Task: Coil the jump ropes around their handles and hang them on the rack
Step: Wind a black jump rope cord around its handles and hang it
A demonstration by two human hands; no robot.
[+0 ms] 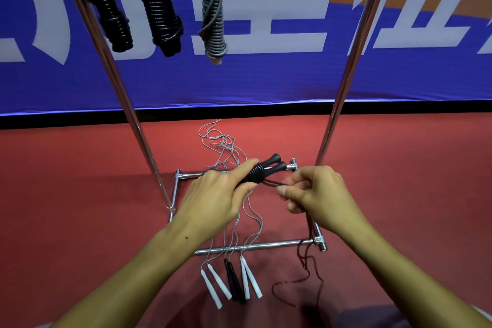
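A person's left hand [213, 200] grips a pair of black ribbed plastic jump-rope handles [262, 172] held together above the chrome tubular rack base [253, 246], its fingers curled round them, a few turns of cord wound on. The right hand [316, 196], just right of the handles, pinches the dark thin cord [306, 263] between thumb and fingers; the slack trails down over the base's near bar to the red floor [80, 208]. Good coiling here likely means keeping the handles parallel, holding the cord taut and laying each turn snug against the last. Across the base lie three uncoiled ropes: white handles [215, 287], slim black handles [234, 282] and a second white pair [251, 278], their grey cords [223, 146] tangled at its far side. Overhead hang two black coiled ropes [157, 5] and a grey coiled rope [213, 16]. The trailing slack could snag on the base's corner joint.
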